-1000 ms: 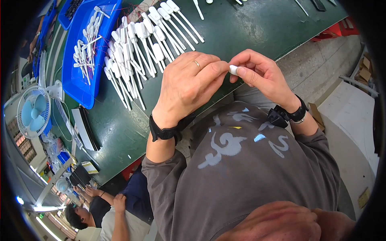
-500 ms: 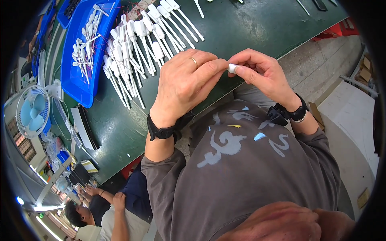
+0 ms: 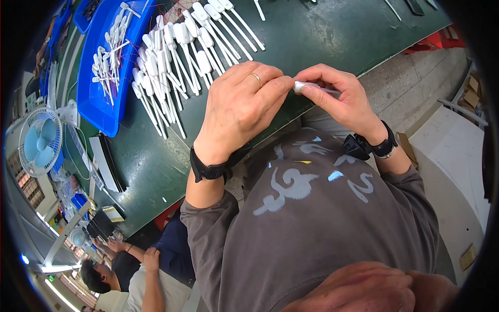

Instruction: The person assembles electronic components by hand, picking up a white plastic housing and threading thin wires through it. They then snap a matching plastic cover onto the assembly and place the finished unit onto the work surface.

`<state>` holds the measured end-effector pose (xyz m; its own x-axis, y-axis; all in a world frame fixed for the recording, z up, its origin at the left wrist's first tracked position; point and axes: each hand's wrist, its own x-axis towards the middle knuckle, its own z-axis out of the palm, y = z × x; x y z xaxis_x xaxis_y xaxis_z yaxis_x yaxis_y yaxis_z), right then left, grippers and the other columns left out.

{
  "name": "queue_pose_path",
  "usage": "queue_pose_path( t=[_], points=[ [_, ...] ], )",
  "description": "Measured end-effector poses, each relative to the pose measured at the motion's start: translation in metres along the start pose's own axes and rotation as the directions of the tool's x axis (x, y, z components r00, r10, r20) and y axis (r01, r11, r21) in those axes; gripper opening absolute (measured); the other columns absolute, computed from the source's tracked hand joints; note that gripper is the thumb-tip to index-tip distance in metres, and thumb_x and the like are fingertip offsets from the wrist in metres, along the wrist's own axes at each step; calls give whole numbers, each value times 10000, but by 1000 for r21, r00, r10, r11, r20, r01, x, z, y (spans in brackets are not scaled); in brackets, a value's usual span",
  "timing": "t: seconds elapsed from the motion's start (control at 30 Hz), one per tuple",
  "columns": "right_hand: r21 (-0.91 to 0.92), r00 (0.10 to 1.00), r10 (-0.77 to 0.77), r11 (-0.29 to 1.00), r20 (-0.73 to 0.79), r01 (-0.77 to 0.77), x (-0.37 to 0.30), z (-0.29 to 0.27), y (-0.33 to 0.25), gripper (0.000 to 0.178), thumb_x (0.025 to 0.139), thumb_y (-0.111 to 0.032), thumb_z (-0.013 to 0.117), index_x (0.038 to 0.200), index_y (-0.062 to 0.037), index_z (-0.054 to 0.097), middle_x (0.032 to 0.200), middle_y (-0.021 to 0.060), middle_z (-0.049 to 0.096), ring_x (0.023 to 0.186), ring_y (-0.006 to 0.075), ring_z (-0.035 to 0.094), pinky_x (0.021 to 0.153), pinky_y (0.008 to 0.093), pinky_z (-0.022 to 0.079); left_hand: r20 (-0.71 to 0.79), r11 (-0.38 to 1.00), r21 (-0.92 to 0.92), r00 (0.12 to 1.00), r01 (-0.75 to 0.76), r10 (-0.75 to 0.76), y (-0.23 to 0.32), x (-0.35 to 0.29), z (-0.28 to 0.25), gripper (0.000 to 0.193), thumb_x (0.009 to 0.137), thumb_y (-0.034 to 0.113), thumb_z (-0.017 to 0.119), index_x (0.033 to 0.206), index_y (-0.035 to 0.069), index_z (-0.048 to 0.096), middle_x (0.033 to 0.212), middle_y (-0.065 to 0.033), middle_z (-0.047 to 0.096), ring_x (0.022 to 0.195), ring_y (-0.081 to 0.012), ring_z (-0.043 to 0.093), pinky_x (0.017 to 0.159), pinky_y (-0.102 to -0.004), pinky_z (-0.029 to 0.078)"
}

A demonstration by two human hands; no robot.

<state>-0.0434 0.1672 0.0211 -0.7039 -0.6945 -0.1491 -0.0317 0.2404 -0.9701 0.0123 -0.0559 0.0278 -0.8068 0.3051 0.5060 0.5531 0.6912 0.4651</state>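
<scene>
Just beyond the table's near edge, a small white plastic piece (image 3: 299, 87) with a rounded end and a thin pale stem lies between my hands. My right hand (image 3: 340, 96) pinches it between thumb and fingers, the stem running back across the fingers. My left hand (image 3: 244, 106) is closed, its thumb and index finger meeting at the rounded end; what they grip is hidden. Left of my hands, several white stick-shaped pieces (image 3: 182, 36) with wide oval heads and thin stems lie in rows on the green table (image 3: 306, 31).
A blue tray (image 3: 93, 117) at the far left holds slim white parts with thin red wires. Beside it stand a small fan (image 3: 40, 140) and a dark strip-like object (image 3: 108, 164). Another person (image 3: 119, 275) sits at the lower left. Something red (image 3: 436, 41) sits past the table's right edge.
The white piece has turned in my right fingers, so its thin stem now shows across them. Both hands stay nearly in place.
</scene>
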Motion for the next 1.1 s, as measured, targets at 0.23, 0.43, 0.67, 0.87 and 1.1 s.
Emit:
queue_pose_path(
  t=[0.23,0.43,0.67,0.87,1.1],
  points=[
    [-37,1000,-14,999,-23,13,0,1,-1,167,971,-62,641,1120,10,668,1001,31,691,885,72,625,779,220,501,-2,999,-10,999,45,-45,1,0,1,214,741,8,781,934,75,717,889,-38,691,775,-228,668,642,-329,532],
    [-85,998,-37,996,-41,33,-1,0,0,173,967,-64,647,1121,11,668,998,38,695,884,77,627,778,222,502,-13,998,-4,998,62,-62,3,0,4,207,749,4,781,936,71,722,890,-39,696,773,-225,672,644,-329,533],
    [-38,993,-81,996,-81,78,-2,2,2,172,972,-67,643,1123,11,670,1013,44,699,895,85,635,793,224,508,-53,995,-56,995,78,-81,3,1,3,204,753,0,781,936,68,723,877,-45,700,772,-226,676,653,-328,535],
    [-18,996,-61,998,-65,60,-2,1,2,176,977,-66,636,1130,15,667,1022,45,698,909,88,639,811,228,514,-58,999,-20,997,46,-47,-1,-1,6,190,758,45,778,928,89,706,860,-31,681,758,-232,657,658,-341,527],
    [31,998,-12,999,-56,14,-2,2,5,184,980,-71,636,1140,16,661,1031,40,693,922,83,636,816,227,510,-26,999,39,1000,15,-14,2,0,2,233,732,19,793,947,76,724,877,-39,691,781,-233,673,683,-348,541]
  ],
)
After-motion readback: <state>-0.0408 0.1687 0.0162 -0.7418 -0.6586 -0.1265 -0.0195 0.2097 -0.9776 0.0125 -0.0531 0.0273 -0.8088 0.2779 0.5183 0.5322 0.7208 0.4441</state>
